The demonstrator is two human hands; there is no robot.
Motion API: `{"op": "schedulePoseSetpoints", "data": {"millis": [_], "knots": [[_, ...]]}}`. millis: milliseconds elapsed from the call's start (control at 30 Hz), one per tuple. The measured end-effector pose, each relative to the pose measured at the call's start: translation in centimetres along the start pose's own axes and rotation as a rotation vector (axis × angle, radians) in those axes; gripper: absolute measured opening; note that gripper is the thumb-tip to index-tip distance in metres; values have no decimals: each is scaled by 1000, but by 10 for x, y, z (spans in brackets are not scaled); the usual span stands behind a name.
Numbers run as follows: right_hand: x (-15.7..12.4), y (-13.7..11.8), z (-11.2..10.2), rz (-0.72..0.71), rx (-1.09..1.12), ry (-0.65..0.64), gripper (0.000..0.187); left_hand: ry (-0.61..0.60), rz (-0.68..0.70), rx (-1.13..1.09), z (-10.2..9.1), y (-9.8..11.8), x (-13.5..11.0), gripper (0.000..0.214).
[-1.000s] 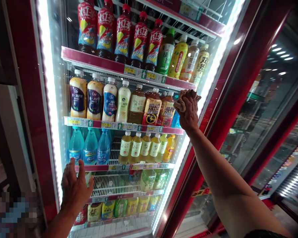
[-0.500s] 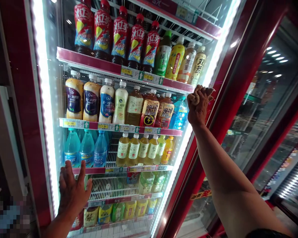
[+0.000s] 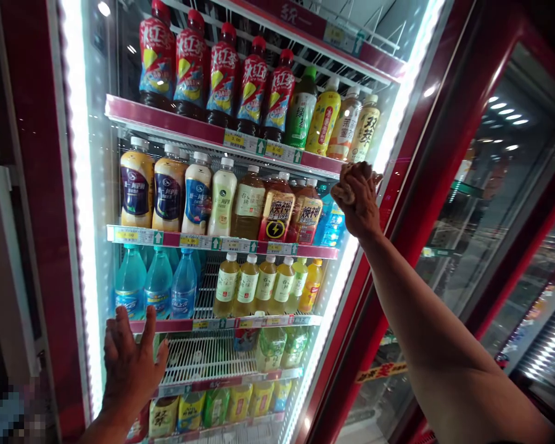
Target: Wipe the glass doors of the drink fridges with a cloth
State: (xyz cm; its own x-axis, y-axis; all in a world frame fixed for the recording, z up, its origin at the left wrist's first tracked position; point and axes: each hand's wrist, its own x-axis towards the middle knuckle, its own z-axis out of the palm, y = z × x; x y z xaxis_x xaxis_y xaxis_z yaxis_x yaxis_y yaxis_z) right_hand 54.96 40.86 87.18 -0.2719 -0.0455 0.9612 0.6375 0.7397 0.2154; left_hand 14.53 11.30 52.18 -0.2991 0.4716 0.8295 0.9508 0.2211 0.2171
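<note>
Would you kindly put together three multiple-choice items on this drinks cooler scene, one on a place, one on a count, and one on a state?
1. Where is the right hand with its cloth?
A. On the glass door's right edge, level with the second shelf
B. On the bottom shelf
C. On the wall left of the cooler

2. How many red-labelled dark bottles stand in the front row of the top visible shelf?
A. Two
B. Five
C. Eight

3. How is the left hand held?
A. Clenched round a bottle
B. Gripping a cloth
C. Open and flat, fingers spread, on the glass door

Answers: 1 A, the hand presses the crumpled cloth beside the shelf's right end. 2 B, five red caps stand in a row left of the green bottle. 3 C, the palm lies spread and holds nothing.
</note>
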Motion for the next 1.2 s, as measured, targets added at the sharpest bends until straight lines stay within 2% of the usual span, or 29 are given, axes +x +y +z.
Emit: {"op": "schedulePoseSetpoints", "data": {"millis": [67, 200, 367, 500, 567, 733, 900, 1067, 1200], "knots": [[2, -3, -1, 6, -11, -15, 56, -10, 5, 6, 0, -1, 0, 104], [9, -9, -3, 43, 2, 37, 58, -13, 10, 32, -1, -2, -1, 101], [10, -12, 3, -77, 73, -13, 56, 16, -3, 34, -2, 5, 1, 100], [12, -12, 8, -39, 28, 42, 54, 31, 12, 30, -6, 9, 2, 102], [12, -18, 12, -27, 8, 57, 54, 36, 19, 28, -6, 9, 2, 102], [11, -34, 18, -125, 27, -13, 54, 33, 34, 32, -4, 5, 2, 101], [19, -43, 25, -49, 11, 100, 54, 28, 45, 16, -5, 2, 1, 103], [17, -59, 30, -144, 27, 13, 52, 20, 35, -1, -5, 0, 0, 101], [18, -66, 34, -93, 10, 92, 53, 8, 30, -14, -2, -4, -3, 100]]}}
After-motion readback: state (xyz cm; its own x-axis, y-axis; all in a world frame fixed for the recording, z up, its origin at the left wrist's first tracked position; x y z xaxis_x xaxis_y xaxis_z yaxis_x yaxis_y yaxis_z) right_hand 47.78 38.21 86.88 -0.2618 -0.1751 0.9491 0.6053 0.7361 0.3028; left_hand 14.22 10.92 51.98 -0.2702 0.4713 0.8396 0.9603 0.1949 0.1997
